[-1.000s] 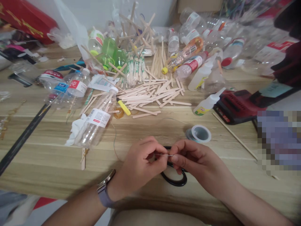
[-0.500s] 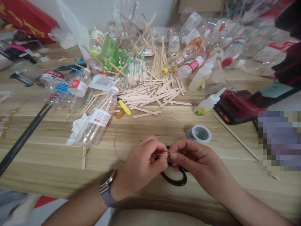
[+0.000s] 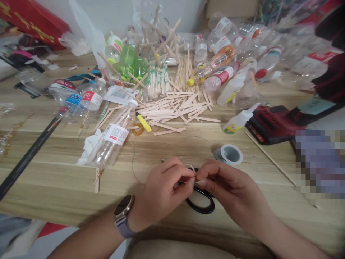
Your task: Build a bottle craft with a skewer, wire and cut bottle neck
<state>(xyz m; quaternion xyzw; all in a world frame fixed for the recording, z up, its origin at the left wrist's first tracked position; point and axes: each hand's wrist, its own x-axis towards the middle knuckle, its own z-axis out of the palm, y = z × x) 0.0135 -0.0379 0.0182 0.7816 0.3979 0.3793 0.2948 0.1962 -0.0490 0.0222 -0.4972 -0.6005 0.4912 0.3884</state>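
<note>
Forearms in from the near edge of the wooden table (image 3: 54, 187), wrists bent inward, watch (image 3: 124, 210) on the left wrist. Left hand (image 3: 164, 190) curled, knuckles up, thumb and forefinger pinched shut on a thin pale wire (image 3: 192, 167). Right hand (image 3: 229, 187) curled the same way, fingertips closed on the other side of that wire, nearly touching the left fingertips. Wire bowed into a small loop between the two pinches, just above the table. Black scissors (image 3: 201, 207) flat on the table right beneath the hands, handles partly hidden. Just beyond the right hand, small spool (image 3: 229, 154). Farther left, clear bottle (image 3: 111, 138) on its side, against a white tissue (image 3: 87, 147). Beyond, scattered craft sticks (image 3: 172, 108), glue bottle (image 3: 238, 122), red drill (image 3: 275, 122), heap of empty bottles (image 3: 223, 61) at the far edge.
</note>
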